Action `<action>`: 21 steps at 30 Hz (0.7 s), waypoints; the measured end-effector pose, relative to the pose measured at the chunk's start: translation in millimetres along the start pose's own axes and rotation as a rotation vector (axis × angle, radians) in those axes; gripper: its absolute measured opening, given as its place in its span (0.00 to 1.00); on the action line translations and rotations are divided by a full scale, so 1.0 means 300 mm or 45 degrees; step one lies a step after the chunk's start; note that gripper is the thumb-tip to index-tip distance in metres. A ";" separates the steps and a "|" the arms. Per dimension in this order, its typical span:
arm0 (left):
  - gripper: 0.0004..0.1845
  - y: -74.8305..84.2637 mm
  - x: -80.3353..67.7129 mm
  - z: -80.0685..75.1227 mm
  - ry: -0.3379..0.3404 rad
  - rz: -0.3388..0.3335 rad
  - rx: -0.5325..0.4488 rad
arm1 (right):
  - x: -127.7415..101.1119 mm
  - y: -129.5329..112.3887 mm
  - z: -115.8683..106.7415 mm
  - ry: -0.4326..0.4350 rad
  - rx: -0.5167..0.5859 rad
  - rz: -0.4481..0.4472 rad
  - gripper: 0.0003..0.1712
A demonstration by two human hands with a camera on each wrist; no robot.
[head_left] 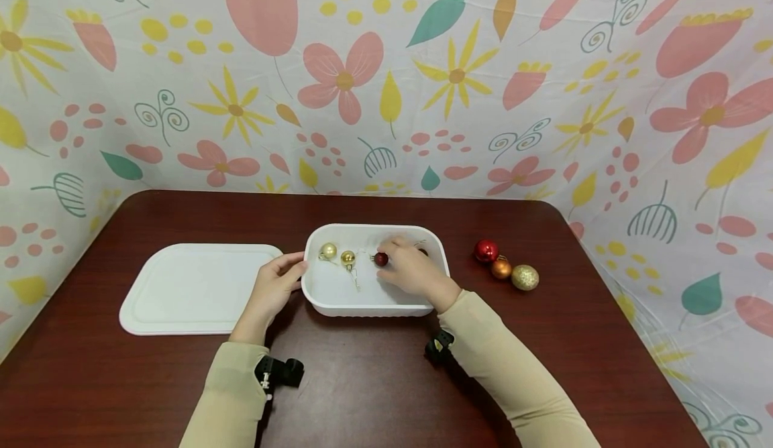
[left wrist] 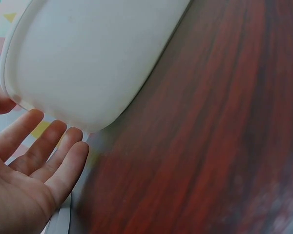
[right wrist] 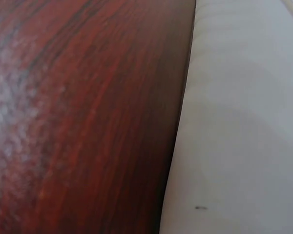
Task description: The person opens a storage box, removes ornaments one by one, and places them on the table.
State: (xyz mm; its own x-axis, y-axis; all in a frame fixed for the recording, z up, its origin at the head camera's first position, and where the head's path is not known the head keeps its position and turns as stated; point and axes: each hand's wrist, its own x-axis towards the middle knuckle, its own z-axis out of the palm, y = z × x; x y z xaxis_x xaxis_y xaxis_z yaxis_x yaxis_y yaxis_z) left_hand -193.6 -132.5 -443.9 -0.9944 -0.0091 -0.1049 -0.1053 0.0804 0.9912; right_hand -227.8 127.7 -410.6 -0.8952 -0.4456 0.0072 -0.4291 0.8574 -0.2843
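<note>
Viewing: I log a dark table (head_left: 362,381) and floral backdrop (head_left: 543,99). Left hand (head_left: 274,287) rests relaxed against the tub (head_left: 368,304); right hand (head_left: 413,270) sits inside, grip unclear, by a red bauble (head_left: 381,259).

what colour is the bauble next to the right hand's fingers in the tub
Dark red bauble, beside the right hand inside the white tub; the head view shows it best.

My left hand (head_left: 274,287) reaches forward with the fingers (left wrist: 49,151) loosely extended, close together and barely curled, palm turned inward. My right hand (head_left: 413,270) is angled inward and forward, back of the hand up, fingers bent downward. Both forearms wear beige sleeves with black wrist straps.
</note>
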 end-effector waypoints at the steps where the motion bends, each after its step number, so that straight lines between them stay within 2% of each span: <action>1: 0.19 0.000 0.000 0.000 -0.001 0.001 0.001 | -0.001 -0.001 0.000 0.002 -0.003 -0.003 0.27; 7: 0.19 -0.005 0.005 0.000 0.001 0.008 0.011 | -0.004 -0.010 -0.003 -0.008 -0.005 0.009 0.19; 11: 0.19 -0.008 0.007 0.000 0.000 0.004 0.019 | -0.006 -0.013 -0.004 -0.017 -0.005 0.020 0.17; 21: 0.20 -0.014 0.007 -0.002 -0.008 0.001 0.036 | -0.018 0.004 -0.012 0.079 0.049 -0.043 0.14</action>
State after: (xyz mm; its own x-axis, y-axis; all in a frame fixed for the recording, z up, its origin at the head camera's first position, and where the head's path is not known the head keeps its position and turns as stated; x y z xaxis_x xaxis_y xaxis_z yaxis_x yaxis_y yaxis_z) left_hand -195.3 -133.6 -448.3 -0.9945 -0.0031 -0.1051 -0.1048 0.1086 0.9885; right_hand -224.0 132.0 -407.7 -0.8866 -0.4561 0.0767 -0.4552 0.8311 -0.3196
